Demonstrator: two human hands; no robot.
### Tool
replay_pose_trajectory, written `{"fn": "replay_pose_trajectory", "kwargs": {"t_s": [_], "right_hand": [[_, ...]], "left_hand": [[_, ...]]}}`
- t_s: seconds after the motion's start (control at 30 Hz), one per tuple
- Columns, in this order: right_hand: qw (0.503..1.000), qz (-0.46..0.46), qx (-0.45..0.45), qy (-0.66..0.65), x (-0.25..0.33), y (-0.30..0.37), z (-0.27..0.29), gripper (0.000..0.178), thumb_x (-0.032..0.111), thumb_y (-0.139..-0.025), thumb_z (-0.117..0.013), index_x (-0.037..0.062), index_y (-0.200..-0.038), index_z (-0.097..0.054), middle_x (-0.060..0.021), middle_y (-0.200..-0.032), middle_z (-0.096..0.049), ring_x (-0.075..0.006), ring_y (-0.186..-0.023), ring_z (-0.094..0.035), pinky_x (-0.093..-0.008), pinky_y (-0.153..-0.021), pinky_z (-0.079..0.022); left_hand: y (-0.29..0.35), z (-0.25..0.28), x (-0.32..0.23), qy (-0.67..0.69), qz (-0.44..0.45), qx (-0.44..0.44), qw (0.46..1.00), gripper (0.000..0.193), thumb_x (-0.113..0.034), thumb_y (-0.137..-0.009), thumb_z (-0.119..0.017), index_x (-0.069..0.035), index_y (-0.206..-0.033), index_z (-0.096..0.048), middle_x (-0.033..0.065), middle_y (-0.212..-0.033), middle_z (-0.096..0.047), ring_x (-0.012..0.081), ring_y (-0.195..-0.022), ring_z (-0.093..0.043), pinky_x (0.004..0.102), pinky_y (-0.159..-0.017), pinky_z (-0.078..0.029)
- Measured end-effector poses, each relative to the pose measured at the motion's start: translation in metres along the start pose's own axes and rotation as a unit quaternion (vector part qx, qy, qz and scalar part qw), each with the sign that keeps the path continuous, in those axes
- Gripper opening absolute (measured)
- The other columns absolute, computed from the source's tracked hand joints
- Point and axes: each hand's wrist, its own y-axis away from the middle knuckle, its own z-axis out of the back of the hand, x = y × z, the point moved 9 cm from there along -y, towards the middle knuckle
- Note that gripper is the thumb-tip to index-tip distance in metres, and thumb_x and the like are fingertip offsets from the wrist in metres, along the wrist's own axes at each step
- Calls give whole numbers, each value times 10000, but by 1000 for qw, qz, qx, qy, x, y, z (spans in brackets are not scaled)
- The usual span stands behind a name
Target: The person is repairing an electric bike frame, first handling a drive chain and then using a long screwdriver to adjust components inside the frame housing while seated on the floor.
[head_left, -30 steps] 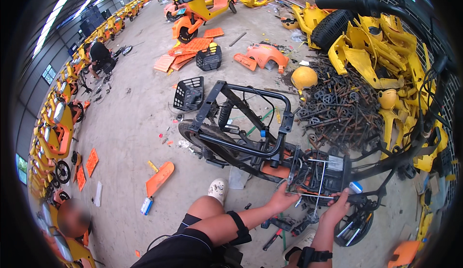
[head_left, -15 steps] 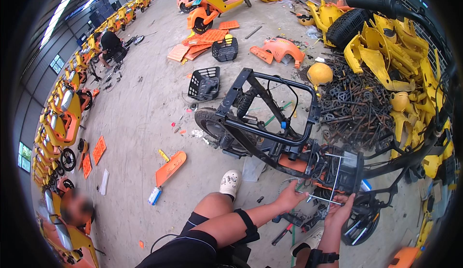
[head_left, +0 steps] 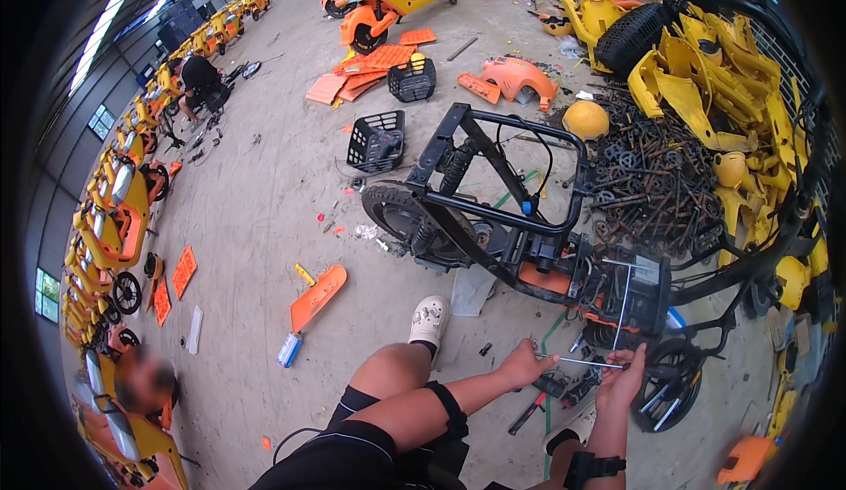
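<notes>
A thin silver metal rod [head_left: 582, 362] spans the gap between my hands, beside the black scooter frame [head_left: 507, 217]. My left hand [head_left: 523, 368] is closed around its left end. At the right end, the fingers of my right hand [head_left: 622, 381] grip the same rod. A silver T-handle wrench [head_left: 626, 300] has its crossbar over the frame's battery box [head_left: 650, 296]; its shaft runs down to my right fingers, and I cannot tell whether they hold it too. Below my hands, a red-and-black tool [head_left: 527, 413] lies on the floor.
A small wheel [head_left: 663, 393] is by my right hand. Rusty metal parts [head_left: 652, 186] and yellow body panels [head_left: 705, 93] are heaped beyond the frame. A black basket [head_left: 376, 142] and orange panel [head_left: 319, 298] lie left. Another person [head_left: 201, 80] crouches far off by parked scooters [head_left: 115, 217].
The view has shifted slightly. Both hands sit a little lower relative to the scooter frame, and the rod between them lies closer to level. Both hands keep their grip.
</notes>
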Motion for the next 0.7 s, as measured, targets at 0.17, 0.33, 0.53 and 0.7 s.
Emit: {"fn": "replay_pose_trajectory", "kwargs": {"t_s": [0.17,0.33,0.53,0.7], "right_hand": [[1000,-6,-2,11,-13,-2,10,447,523,-968,-544,125,-766,-569,-26,-736,-579,-128,-681,-539,-259,-602,-406],[1000,-14,-5,0,-15,-2,16,434,517,-970,-543,127,-781,-563,-26,-731,-573,-132,-677,-544,-263,-599,-414],[1000,-19,2,12,-10,4,9,465,516,-979,-526,100,-774,-561,-44,-720,-579,-146,-685,-554,-276,-599,-421],[1000,-2,3,15,-3,6,14,459,502,-976,-543,89,-777,-554,-60,-730,-585,-140,-657,-539,-272,-609,-434]], "left_hand": [[6,3,6,3,-21,-24,999,788,-585,-826,-716,91,-1144,-463,168,-821,-681,264,-777,-685,374,-704,-533],[12,1,0,-39,1,-9,999,819,-629,-826,-680,86,-1167,-472,225,-936,-675,340,-890,-685,409,-788,-528],[23,-3,-10,-63,-12,66,996,794,-651,-874,-591,86,-1155,-496,280,-1055,-648,414,-1013,-647,445,-867,-505],[24,-14,-4,-101,-29,81,991,756,-632,-924,-534,86,-1158,-495,254,-986,-664,402,-937,-663,448,-814,-514]]}}
